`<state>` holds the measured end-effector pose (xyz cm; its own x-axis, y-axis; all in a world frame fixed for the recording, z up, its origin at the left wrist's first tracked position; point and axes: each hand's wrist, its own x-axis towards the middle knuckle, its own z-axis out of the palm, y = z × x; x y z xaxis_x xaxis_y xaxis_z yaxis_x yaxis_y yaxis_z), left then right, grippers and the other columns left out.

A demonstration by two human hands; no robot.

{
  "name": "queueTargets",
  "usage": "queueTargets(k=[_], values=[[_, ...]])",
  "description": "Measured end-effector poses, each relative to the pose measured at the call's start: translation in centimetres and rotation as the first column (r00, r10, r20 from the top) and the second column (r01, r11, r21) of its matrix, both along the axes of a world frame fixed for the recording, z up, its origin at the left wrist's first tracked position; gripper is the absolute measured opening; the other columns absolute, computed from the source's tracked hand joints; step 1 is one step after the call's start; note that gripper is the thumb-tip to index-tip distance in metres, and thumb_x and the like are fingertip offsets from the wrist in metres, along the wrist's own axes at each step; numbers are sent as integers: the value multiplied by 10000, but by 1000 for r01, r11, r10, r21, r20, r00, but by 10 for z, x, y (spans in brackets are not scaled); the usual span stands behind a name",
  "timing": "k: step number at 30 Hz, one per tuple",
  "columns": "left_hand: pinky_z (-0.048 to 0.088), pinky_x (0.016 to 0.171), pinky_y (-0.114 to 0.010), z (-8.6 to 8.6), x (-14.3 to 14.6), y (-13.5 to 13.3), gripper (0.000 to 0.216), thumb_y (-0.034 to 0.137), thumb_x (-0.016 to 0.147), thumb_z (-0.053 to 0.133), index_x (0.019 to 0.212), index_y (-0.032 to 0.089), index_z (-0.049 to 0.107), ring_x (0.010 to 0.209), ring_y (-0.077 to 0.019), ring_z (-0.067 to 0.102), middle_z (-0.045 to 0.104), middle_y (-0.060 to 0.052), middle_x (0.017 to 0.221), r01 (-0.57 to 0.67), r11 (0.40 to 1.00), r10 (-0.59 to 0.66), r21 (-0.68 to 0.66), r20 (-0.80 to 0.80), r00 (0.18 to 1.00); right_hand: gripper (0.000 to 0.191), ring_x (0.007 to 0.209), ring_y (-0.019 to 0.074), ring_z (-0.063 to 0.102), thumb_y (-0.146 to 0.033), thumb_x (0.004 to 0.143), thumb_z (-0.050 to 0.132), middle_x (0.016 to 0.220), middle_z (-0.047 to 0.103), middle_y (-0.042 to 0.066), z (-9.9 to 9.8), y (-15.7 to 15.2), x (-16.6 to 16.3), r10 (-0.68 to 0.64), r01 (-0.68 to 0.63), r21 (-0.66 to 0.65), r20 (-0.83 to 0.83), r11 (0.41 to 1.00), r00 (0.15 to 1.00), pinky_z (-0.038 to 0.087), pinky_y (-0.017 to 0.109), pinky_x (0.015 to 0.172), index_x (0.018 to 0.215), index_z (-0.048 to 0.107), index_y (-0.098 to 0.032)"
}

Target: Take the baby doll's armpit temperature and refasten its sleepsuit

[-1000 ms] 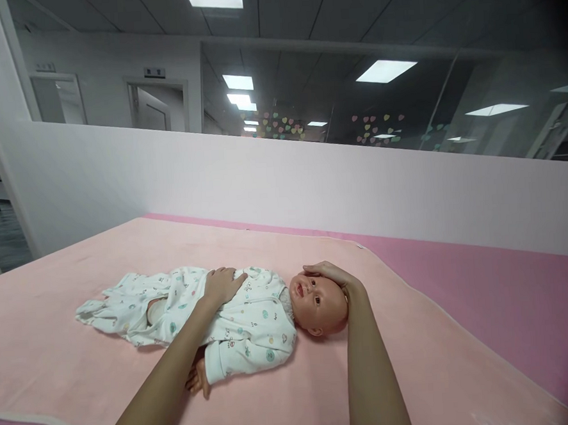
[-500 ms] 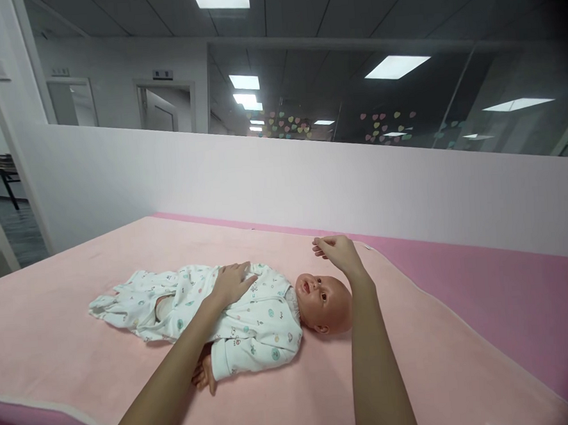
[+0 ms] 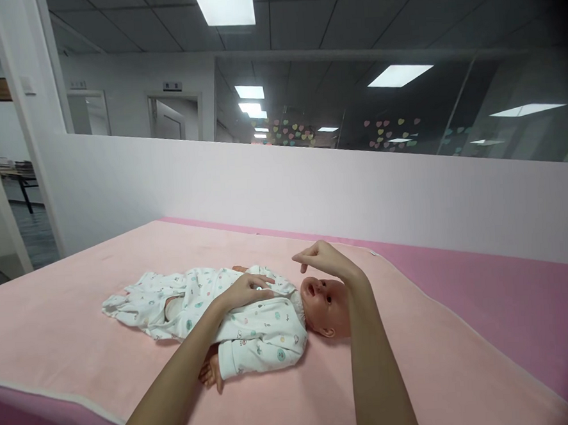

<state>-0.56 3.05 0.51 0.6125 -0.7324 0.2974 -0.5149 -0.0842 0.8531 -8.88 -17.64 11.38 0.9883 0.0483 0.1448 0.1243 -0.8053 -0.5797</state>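
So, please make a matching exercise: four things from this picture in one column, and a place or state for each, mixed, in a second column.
Column 1:
1. left hand
2. right hand
3. doll
4. blanket

Column 2:
a. lies on its back, head to the right
b. rests on the doll's chest
c. light pink, spread under the doll
d. raised over the doll's face, fingers curled

Pairs: 1-b, 2-d, 3-a, 4-c
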Motion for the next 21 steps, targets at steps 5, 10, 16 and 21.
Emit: queueTargets(k=[5, 10, 16, 21], values=[[404, 622, -250, -1, 1, -5, 373, 470, 679, 595, 755, 120, 700, 699, -174, 568, 665, -68, 748, -205, 941, 131, -269, -268, 954, 232, 1068, 202, 504, -386, 693, 578, 1248, 498, 17, -3, 42, 6, 183, -224, -181, -220, 958, 958, 396, 220, 838, 788, 701, -214], [393, 634, -238, 1, -1, -5, 309, 402, 676, 625, 710, 102, 690, 702, -150, 534, 643, -63, 724, -155, 915, 40, -371, -299, 953, 330, 1026, 264, 531, -223, 737, 518, 1144, 563, 126, -40, 84, 34, -195, 27, -513, -276, 858, 941, 362, 398, 895, 1046, 616, -160], [355, 565, -224, 1, -2, -4, 335, 437, 667, 616, 626, 109, 671, 608, -113, 466, 572, -21, 604, -133, 919, 45, -370, -238, 970, 287, 1019, 335, 528, -74, 685, 543, 1063, 591, 192, -52, 83, 45, -376, 184, -586, -225, 790, 899, 320, 542, 867, 953, 637, -114], [347, 551, -224, -3, 4, -7, 350, 466, 645, 622, 668, 124, 692, 609, -119, 473, 566, -20, 595, -179, 934, 130, -309, -173, 976, 70, 746, 210, 614, -157, 702, 573, 778, 662, 103, -30, 67, 24, -289, 139, -508, -229, 850, 929, 444, 298, 651, 704, 642, -165]])
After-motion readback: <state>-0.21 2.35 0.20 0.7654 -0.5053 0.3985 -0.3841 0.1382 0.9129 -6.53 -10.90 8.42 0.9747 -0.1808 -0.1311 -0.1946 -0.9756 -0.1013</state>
